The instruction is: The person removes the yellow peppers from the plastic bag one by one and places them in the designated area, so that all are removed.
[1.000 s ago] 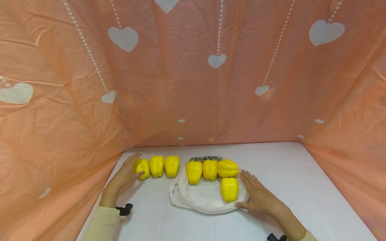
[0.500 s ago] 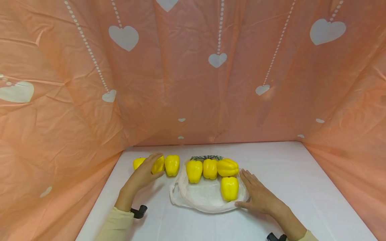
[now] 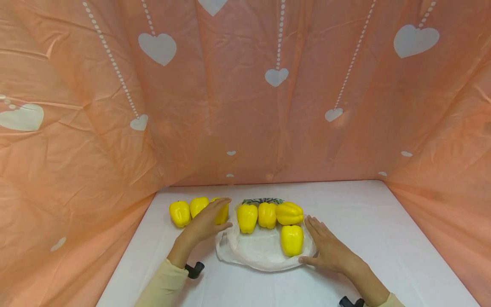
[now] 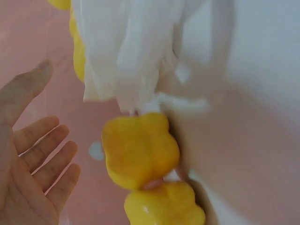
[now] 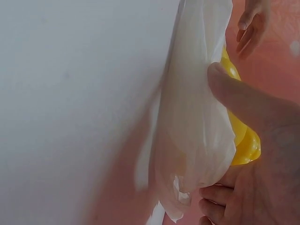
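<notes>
My left hand (image 3: 207, 222) is held over the rightmost yellow bell pepper (image 3: 222, 215) of a row of three, partly covering it. Two more bell peppers, the outer one (image 3: 179, 214) and the middle one (image 3: 198, 205), stand to its left. In the left wrist view that hand (image 4: 35, 164) has its fingers spread beside a pepper (image 4: 140, 150), with a gap between. A white plastic bag (image 3: 264, 265) lies with its mouth wide and several yellow peppers (image 3: 292, 241) in it. My right hand (image 3: 331, 249) rests against the bag's right side, fingers extended, thumb (image 5: 234, 89) on its rim.
Under everything is a white tabletop (image 3: 383, 230). Peach curtains (image 3: 249, 106) printed with white hearts hang behind and on both sides. Green leafy print (image 3: 263, 201) shows at the bag's far edge.
My left hand has moved right along the row, from the leftmost pepper past the middle one to the third. The peppers, bag and right hand have stayed in place.
</notes>
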`<state>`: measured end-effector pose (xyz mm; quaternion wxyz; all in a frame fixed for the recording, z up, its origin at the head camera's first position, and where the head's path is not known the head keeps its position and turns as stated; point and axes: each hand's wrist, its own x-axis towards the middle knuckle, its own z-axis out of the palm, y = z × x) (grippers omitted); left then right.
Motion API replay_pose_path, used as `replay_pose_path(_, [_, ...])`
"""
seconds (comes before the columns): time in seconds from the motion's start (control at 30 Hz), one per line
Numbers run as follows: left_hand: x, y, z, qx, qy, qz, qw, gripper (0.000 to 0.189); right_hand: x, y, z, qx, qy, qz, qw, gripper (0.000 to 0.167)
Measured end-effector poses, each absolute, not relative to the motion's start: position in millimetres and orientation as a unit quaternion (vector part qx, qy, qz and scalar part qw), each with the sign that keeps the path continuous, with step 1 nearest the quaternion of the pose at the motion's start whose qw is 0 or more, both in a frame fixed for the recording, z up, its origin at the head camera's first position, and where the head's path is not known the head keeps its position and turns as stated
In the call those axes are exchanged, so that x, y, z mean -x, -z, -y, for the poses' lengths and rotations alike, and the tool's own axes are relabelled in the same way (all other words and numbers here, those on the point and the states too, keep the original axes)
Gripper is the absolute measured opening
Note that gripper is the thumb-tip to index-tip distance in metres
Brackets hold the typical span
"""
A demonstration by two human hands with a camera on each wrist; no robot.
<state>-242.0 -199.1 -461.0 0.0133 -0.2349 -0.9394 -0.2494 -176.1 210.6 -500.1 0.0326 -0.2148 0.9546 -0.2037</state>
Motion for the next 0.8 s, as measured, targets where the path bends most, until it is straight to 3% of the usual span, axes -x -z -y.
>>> replay_pose_path(0.47, [252.7,472.8,158.6,0.28,0.197,0.939,-0.024,0.081,174.9,500.7,-213.7,0.206,0.202,-0.957,0.03,0.123])
replay_pose_path(0.8, [253.7,478.2,150.1,0.274,0.177,0.945,-0.003,0.089,172.6,499.4,-215.8,0.199,0.212,-0.956,0.035,0.123])
